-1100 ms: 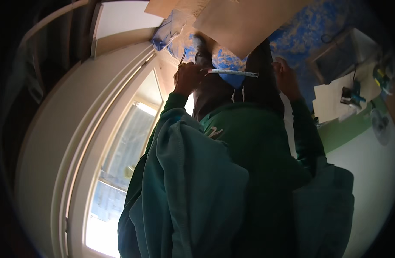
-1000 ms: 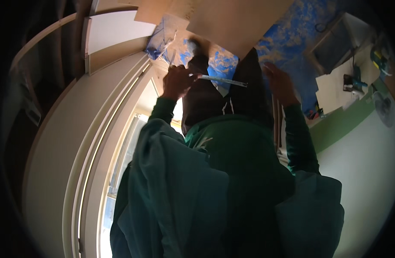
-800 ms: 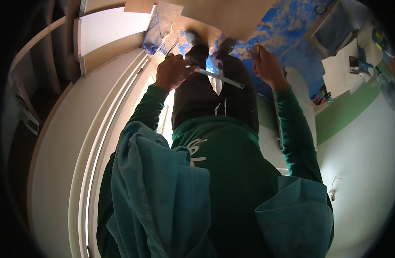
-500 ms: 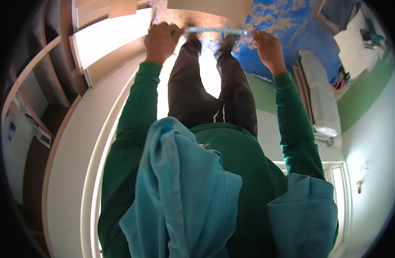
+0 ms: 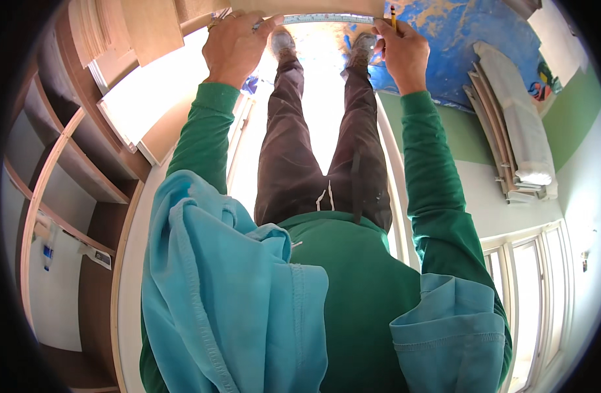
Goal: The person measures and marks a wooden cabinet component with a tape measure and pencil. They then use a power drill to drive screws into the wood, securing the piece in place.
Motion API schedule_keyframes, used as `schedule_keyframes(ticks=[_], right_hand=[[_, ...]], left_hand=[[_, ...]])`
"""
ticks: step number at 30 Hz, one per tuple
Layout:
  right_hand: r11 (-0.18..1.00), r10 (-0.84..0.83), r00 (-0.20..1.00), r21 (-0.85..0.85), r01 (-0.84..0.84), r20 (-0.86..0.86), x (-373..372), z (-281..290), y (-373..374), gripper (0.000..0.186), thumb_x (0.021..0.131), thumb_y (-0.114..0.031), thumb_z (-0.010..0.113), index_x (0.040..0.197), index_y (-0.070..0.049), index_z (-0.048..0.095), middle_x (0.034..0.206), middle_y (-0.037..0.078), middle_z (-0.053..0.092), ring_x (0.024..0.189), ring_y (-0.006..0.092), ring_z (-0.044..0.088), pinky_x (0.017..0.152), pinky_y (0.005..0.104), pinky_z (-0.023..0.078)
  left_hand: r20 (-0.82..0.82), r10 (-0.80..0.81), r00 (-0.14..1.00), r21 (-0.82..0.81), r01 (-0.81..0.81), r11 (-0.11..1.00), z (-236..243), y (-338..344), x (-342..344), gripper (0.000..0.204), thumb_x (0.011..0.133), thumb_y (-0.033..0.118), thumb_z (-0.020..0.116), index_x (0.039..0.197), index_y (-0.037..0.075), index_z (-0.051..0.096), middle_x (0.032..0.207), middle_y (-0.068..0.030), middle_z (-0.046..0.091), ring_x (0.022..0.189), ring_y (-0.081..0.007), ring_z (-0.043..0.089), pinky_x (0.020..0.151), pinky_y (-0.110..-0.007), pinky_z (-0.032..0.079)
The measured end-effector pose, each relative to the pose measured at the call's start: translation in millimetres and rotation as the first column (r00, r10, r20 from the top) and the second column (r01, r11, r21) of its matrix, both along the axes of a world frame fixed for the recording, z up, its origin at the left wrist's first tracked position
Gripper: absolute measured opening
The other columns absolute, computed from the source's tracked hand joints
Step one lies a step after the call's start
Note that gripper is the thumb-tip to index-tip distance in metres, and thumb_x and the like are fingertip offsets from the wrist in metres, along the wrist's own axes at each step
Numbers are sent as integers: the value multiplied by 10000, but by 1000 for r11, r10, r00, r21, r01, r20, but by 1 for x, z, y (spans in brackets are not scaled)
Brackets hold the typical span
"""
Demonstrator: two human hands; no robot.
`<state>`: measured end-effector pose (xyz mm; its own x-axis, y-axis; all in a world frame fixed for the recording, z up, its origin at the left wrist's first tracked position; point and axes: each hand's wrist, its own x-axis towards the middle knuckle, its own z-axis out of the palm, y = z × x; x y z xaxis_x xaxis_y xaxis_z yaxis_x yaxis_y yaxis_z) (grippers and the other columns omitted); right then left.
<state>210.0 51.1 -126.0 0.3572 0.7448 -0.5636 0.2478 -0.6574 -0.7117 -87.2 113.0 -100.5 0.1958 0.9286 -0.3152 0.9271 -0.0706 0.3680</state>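
Note:
At the top of the head view, a pale measuring tape (image 5: 330, 19) with fine markings is stretched between my two hands, along the near edge of a tan board (image 5: 313, 6). My left hand (image 5: 233, 51) is closed at the tape's left part, thumb pointing right along it. My right hand (image 5: 405, 57) pinches the tape's right end. A yellow pencil (image 5: 393, 17) also sticks up from its fingers. Whether the tape touches the board or hangs just above it, I cannot tell.
My shoes (image 5: 284, 42) stand below the tape. Blue, dust-smeared sheeting (image 5: 457, 39) covers the floor to the right, beside wrapped panels (image 5: 516, 118) leaning on the wall. Left are wooden shelving (image 5: 84, 164) and stacked boards (image 5: 143, 29). Blue cloth (image 5: 235, 275) hangs over my front.
Both hands and the tape have moved up in the view, to the board's edge. My view has shifted, showing more shelving and a window at right.

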Motion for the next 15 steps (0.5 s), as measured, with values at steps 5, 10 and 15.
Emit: schedule_keyframes(ticks=[5, 10, 15], right_hand=[[995, -28, 999, -97, 27, -17, -3, 9, 6, 263, 1002, -255, 745, 945, -5, 801, 681, 27, 711, 538, 51, 582, 490, 237, 440], [998, -41, 999, -38, 41, 24, -4, 8, 5, 285, 1007, -256, 732, 912, 5, 795, 698, 25, 701, 563, 59, 571, 516, 235, 446], [999, -39, 992, -30, 43, 118, 14, 21, 2, 385, 1011, -355, 656, 941, -4, 797, 766, 91, 763, 632, 154, 667, 600, 355, 522]], left_hand=[[-99, 38, 994, -100, -47, 994, 7, 0, 4, 517, 993, 574, 658, 1104, 97, 823, 1035, -157, 779, 1003, -392, 720, 881, -494, 560], [-76, 2, 997, -27, -4, 1000, -2, -3, 0, 505, 979, 589, 655, 1033, 118, 828, 980, -163, 780, 930, -399, 737, 841, -522, 571], [-92, -4, 996, -78, -3, 997, -1, -4, -13, 492, 982, 583, 652, 1016, 125, 828, 916, -136, 766, 901, -367, 734, 803, -516, 567]])
